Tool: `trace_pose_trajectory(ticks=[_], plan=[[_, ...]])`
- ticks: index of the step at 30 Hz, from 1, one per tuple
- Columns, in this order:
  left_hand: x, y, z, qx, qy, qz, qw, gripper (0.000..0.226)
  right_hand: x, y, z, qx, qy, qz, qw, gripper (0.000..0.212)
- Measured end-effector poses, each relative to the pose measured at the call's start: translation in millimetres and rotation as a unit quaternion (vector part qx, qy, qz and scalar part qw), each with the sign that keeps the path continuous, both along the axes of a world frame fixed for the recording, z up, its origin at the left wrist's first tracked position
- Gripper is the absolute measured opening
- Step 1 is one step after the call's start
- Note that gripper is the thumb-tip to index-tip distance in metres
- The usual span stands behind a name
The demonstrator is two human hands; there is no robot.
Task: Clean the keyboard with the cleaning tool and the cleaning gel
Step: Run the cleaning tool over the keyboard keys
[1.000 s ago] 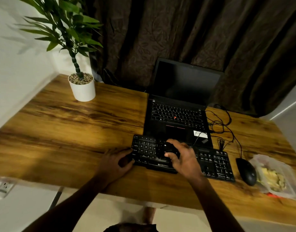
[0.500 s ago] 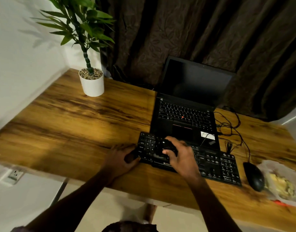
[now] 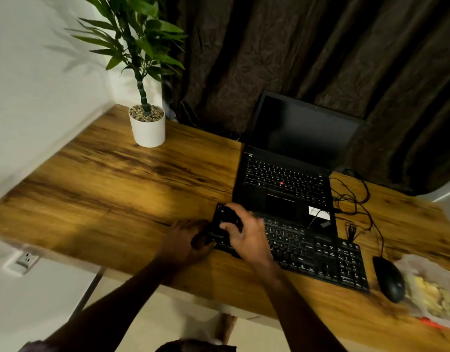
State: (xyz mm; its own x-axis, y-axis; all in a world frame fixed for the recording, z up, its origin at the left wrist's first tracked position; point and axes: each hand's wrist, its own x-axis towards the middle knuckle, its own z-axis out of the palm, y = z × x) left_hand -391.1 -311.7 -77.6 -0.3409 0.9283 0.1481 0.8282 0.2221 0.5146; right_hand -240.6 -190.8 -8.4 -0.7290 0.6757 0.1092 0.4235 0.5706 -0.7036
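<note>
head view | keyboard lies lower centre-right on the wooden desk, just in front of the open laptop | left hand clasps the keyboard's left end | right hand curls round a dark, blurred cleaning tool over the leftmost keys | mouse and clear bag with yellowish contents at lower right

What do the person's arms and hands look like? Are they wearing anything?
Both forearms are bare, with no sleeves on them. The left hand and right hand have no gloves, and I can see no watch, bracelet or rings, though the picture is blurry.
</note>
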Motion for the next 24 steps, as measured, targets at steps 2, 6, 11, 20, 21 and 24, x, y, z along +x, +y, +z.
trace_pose_trajectory(ticks=[2, 6, 11, 20, 21, 24], plan=[[-1.2, -1.0, 1.6, -0.012, -0.012, 0.0, 1.0, 0.072, 15.1, 10.8, 0.2, 0.016, -0.019, -0.004, 1.0, 0.041], [-0.3, -2.9, 6.6, -0.035, -0.026, -0.006, 0.999, 0.077, 30.0, 13.9, -0.5, 0.007, -0.036, -0.022, 0.999, 0.043], [-0.5, -0.1, -2.1, -0.04, 0.007, -0.015, 0.999, 0.077, 10.8, -6.3, 0.8, -0.02, 0.005, -0.009, 1.0, 0.04], [-0.6, -0.7, -1.4, -0.045, -0.001, -0.009, 0.999, 0.081, 45.4, 3.5, 8.4, -0.036, -0.015, -0.011, 0.999, 0.044], [-0.8, -0.9, -1.4, -0.05, -0.003, -0.009, 0.999, 0.082, 49.8, 4.8, 8.7, -0.034, -0.022, -0.009, 0.999, 0.045], [-1.3, -0.4, -2.0, -0.053, 0.0, -0.008, 0.999, 0.084, 45.8, 3.0, 7.7, -0.008, -0.042, -0.012, 0.999, 0.042]])
